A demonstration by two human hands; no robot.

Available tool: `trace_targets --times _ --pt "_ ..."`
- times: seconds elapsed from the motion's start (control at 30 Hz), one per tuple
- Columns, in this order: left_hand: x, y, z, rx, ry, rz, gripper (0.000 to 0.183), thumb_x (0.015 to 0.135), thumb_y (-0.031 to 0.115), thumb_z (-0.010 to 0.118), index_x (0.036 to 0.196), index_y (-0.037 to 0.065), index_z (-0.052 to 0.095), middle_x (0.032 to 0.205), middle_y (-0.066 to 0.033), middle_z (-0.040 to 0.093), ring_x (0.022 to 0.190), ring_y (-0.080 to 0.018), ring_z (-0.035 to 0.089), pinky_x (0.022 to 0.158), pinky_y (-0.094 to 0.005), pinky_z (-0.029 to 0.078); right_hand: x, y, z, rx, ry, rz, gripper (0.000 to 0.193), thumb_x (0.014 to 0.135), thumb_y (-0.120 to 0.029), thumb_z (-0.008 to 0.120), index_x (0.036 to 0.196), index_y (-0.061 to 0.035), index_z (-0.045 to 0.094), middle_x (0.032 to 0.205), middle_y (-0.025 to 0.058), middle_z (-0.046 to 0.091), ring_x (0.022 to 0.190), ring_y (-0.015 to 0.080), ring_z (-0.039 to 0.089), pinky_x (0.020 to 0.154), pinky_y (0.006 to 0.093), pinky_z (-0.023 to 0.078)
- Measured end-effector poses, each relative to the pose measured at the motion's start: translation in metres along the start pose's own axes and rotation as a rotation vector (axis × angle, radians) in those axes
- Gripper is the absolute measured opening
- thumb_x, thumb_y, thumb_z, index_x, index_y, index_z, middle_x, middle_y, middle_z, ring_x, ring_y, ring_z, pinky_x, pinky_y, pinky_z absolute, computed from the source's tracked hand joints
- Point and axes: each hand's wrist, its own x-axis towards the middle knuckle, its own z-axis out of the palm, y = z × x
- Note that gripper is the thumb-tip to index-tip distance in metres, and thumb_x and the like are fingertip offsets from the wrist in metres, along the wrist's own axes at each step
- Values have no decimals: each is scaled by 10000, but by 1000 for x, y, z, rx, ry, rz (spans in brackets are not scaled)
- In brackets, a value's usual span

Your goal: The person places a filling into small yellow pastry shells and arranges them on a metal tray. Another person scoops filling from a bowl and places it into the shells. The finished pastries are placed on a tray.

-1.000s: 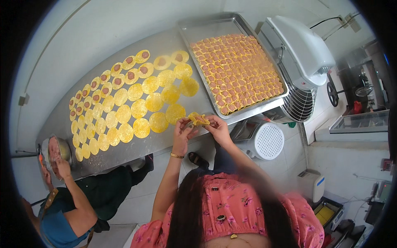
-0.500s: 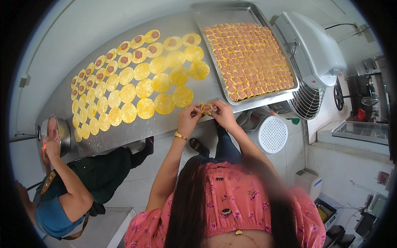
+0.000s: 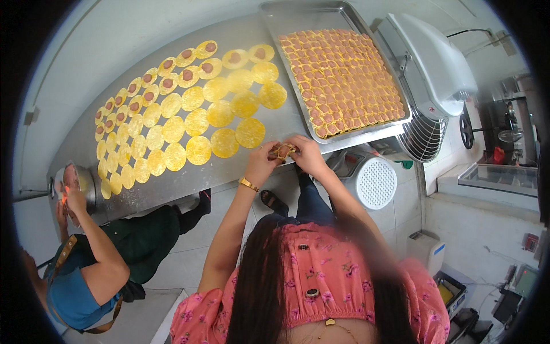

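Between the fingertips of both hands, just past the table's near edge, is a small dumpling (image 3: 282,151) with a yellow wrapper gathered around pinkish meat. My left hand (image 3: 262,163) pinches its left side. My right hand (image 3: 308,157) has its fingers closed on the other side. Rows of round yellow wrappers (image 3: 199,151) lie flat to the left on the metal table (image 3: 223,175). Along the far rows, several wrappers carry a lump of meat filling (image 3: 187,75). A large metal tray (image 3: 281,12) on the right holds many open-topped dumplings (image 3: 349,83) packed in tight rows.
At the far left, a co-worker (image 3: 86,275) has their hands at a metal bowl (image 3: 87,186) of meat filling. A white mixer (image 3: 427,63) with a wire guard stands right of the tray. Below the table edge is a white perforated stool (image 3: 375,183).
The dumpling has turned slightly in my fingers, and its meat top shows more clearly. The whole view has shifted a little. At the bowl, the co-worker's hands have moved slightly.
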Motion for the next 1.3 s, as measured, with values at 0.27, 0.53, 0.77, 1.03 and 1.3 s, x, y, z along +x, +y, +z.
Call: trace_targets --times 0.27,0.53,0.77,1.03,1.3 --pt "-3 6 -4 222 -8 62 377 683 43 751 1045 37 642 828 -122 669 695 -185 659 646 -293 527 -7 -4 4 -152 -8 4 391 639 81 613 1015 -21 592 886 144 555 842 346 567 715 375 477" --pt "-1 15 -9 189 -31 -14 238 683 69 751 879 12 628 753 -101 652 657 -204 647 614 -299 508 1 -7 2 -38 -8 -3 347 639 105 559 967 -3 589 933 165 559 910 383 549 774 429 459" --pt "0 7 -3 168 22 133 262 659 -7 748 880 15 609 829 -94 647 714 -197 654 646 -296 525 1 -8 1 -47 -52 -56 337 645 84 584 970 -7 592 933 165 563 917 383 548 775 420 459" --pt "-1 5 0 -26 29 -33 290 686 2 734 942 21 600 820 -91 665 746 -180 664 681 -292 534 -2 -9 5 -54 -25 3 327 641 83 583 954 -7 600 921 168 565 935 382 543 779 431 458" --pt "-3 9 -2 141 -9 4 254 709 81 746 914 25 607 745 -93 658 707 -172 660 653 -279 519 -4 -6 10 -169 26 -33 359 622 72 624 968 -17 606 919 140 577 894 365 563 747 393 474"
